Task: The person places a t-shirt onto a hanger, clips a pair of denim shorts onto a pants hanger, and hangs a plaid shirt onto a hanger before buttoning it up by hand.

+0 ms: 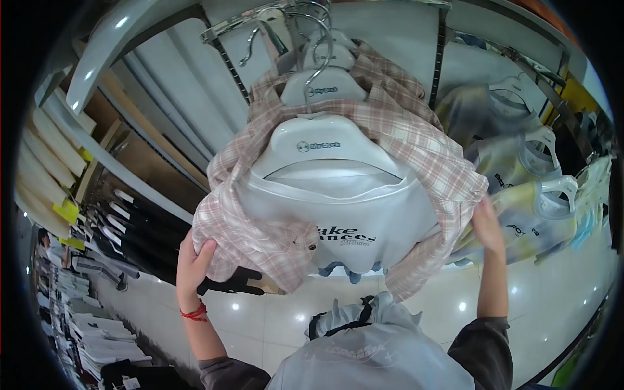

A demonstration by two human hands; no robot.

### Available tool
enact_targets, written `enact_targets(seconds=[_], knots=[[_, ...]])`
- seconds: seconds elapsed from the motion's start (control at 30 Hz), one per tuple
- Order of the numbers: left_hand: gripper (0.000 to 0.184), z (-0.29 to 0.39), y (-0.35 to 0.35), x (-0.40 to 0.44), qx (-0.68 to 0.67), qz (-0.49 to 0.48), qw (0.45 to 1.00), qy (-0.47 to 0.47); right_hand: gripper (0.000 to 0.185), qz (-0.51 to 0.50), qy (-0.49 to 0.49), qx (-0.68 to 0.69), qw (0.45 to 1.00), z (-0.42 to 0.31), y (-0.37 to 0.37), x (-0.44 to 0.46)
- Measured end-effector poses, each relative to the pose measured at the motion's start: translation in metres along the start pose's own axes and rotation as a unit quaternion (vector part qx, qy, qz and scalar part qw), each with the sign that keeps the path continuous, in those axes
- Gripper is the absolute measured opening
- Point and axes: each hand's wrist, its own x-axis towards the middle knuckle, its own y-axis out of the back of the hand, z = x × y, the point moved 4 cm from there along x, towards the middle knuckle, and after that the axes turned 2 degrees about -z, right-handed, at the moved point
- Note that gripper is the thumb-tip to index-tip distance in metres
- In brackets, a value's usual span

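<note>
A pink plaid shirt [416, 153] hangs open over a white printed top [338, 208] on a white hanger [325, 140] hooked on the metal rack. At the left, my left hand [196, 260] is closed on the shirt's left edge, its thumb over the cloth. Across from it, my right hand [487, 221] touches the shirt's right sleeve; its fingers are partly behind the cloth and blurred. More plaid shirts on hangers [325, 88] are directly behind this one.
Tie-dye tops [520, 214] hang close at the right. Dark garments [140, 244] hang at the left, with cream clothes [45, 169] beyond. A curved white rail [104, 58] crosses the upper left. Another person [97, 263] is at the far left.
</note>
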Motion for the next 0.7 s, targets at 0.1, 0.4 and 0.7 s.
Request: enact_targets(seconds=[0.1, 0.4, 0.7], knots=[[0.023, -0.037, 0.009, -0.006, -0.013, 0.093, 0.995, 0.014, 0.027, 0.053, 0.003, -0.199, 0.979, 0.022, 0.0, -0.013], [0.032, -0.083, 0.016, -0.028, -0.243, 0.21, 0.947, -0.007, 0.013, 0.14, -0.038, 0.049, 0.988, 0.055, 0.024, -0.046], [0.036, -0.151, -0.055, -0.059, -0.22, 0.204, 0.948, 0.102, 0.022, 0.096, 0.009, -0.219, 0.971, 0.056, -0.005, -0.044]])
